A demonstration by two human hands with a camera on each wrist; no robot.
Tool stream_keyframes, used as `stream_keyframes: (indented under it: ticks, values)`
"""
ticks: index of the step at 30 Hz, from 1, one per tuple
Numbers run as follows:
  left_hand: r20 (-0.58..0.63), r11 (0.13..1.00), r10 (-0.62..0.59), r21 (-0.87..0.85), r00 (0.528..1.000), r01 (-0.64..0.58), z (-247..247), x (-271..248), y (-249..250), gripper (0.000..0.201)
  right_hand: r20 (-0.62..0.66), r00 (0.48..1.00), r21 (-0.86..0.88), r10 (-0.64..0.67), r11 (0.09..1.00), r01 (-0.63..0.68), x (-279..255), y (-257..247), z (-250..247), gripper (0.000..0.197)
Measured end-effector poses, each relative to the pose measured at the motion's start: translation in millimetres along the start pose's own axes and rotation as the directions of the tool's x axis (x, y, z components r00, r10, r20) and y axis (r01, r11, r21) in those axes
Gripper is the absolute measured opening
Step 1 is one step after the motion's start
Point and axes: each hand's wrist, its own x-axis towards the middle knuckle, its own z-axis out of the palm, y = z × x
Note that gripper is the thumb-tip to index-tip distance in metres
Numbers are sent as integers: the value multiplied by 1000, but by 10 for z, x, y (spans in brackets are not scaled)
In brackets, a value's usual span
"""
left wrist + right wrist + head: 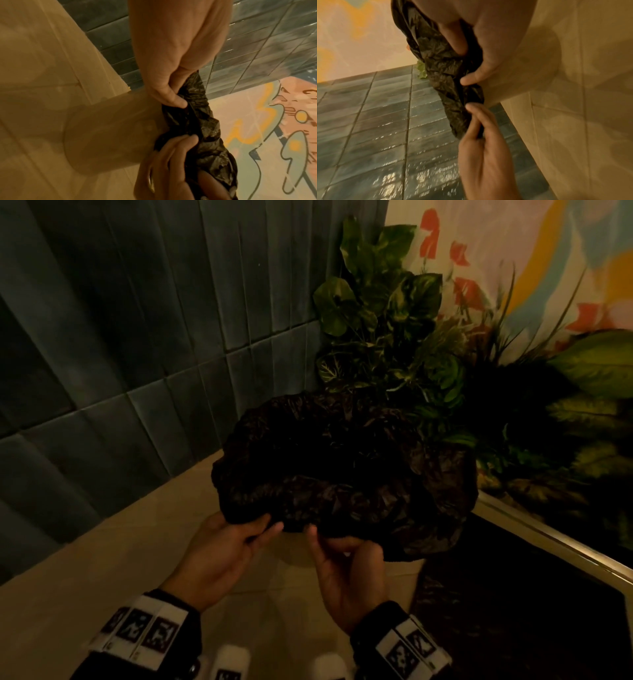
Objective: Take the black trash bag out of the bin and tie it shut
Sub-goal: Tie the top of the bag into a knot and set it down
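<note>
The black trash bag (342, 467) lies crumpled over the top of a beige round bin (294, 556), its edge folded down over the rim. My left hand (263, 529) pinches the near edge of the bag between thumb and fingers. Just to its right, my right hand (318, 537) pinches the same edge. In the left wrist view the left thumb presses into the bag (202, 121) beside the bin wall (111, 135). The right wrist view shows the right thumb and fingers round the bag fold (440, 65) at the bin (522, 67). The bag's inside is hidden.
Leafy plants (394, 337) stand right behind the bin. A dark tiled wall (120, 337) runs along the left, and a painted wall (531, 251) fills the back right. At the right lies a dark surface with a metal edge (548, 546). The floor (85, 594) is beige tile.
</note>
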Motion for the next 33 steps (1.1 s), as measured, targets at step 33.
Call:
stream_keyframes:
  ticks: [33]
  values:
    - [-63,998,61,28,996,-60,-52,45,95,24,197,980,-114,-9,993,32,-15,102,186,49]
